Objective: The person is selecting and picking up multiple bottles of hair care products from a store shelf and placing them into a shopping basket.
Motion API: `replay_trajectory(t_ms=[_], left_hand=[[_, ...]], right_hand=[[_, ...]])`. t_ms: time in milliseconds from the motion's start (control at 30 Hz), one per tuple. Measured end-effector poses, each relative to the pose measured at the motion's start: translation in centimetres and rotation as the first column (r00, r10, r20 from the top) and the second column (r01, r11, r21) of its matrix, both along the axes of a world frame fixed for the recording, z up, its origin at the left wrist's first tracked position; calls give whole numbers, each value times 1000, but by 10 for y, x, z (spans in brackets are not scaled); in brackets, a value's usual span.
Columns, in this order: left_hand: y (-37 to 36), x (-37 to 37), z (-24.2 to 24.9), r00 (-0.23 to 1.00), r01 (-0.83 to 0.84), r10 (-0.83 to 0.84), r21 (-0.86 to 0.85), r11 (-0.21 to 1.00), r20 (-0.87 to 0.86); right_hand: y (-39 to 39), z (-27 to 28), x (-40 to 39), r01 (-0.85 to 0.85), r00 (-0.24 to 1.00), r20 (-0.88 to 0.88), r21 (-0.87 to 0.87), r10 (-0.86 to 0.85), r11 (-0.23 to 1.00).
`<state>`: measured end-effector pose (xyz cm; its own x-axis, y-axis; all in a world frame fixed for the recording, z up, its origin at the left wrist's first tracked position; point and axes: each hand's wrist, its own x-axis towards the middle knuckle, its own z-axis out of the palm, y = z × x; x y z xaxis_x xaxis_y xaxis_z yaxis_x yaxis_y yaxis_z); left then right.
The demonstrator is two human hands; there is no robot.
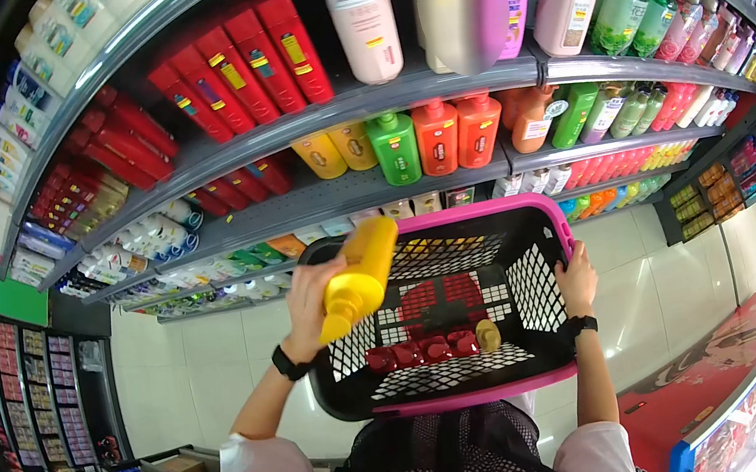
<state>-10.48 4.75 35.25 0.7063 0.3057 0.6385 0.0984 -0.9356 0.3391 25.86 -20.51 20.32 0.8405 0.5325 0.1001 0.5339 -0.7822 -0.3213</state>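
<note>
My left hand (pixel 309 297) is wrapped round a yellow shampoo-type bottle (pixel 371 264), tilted with its capped end toward the lower left, above the left side of a shopping basket. The label is too blurred to read. The black shopping basket (pixel 482 209) has a pink rim and mesh walls. My right hand (pixel 579 282) grips its right rim. Along the near side of the basket floor lie several items with dark red ends (pixel 434 350), beside one gold round end (pixel 488 335); their kind is not clear.
Ahead, a shelf (pixel 434 86) carries red bottles (pixel 250 65), a pink pump bottle (pixel 364 33) and a purple bottle (pixel 509 1). Below stand yellow bottles (pixel 336 149), a green pump bottle (pixel 396 148) and orange bottles (pixel 456 133). A red chest unit (pixel 681 366) stands at the lower right.
</note>
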Motion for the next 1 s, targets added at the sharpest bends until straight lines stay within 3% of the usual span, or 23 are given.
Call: replay_trajectory(t_ms=[33,133,567,800,933,1000], left_hand=[[12,-2,0,999,-26,27,80,996,-22],[54,-2,-4,996,-77,80,91,993,-37],[162,75,-75,964,-265,265,-2,964,-15],[177,105,-94,980,-194,189,-110,975,-55],[184,116,-99,984,-176,172,-89,980,-55],[187,127,-92,975,-207,186,-194,959,-123]], right_hand=[[0,-4,4,4,1000,-2,1,-4,1000],[2,-14,13,13,999,42,22,-13,1000],[12,-17,19,58,994,89,-21,-56,998],[13,-15,18,65,997,51,-15,-64,998],[13,-16,18,70,997,37,-30,-69,997],[13,-16,18,75,997,37,-24,-74,997]])
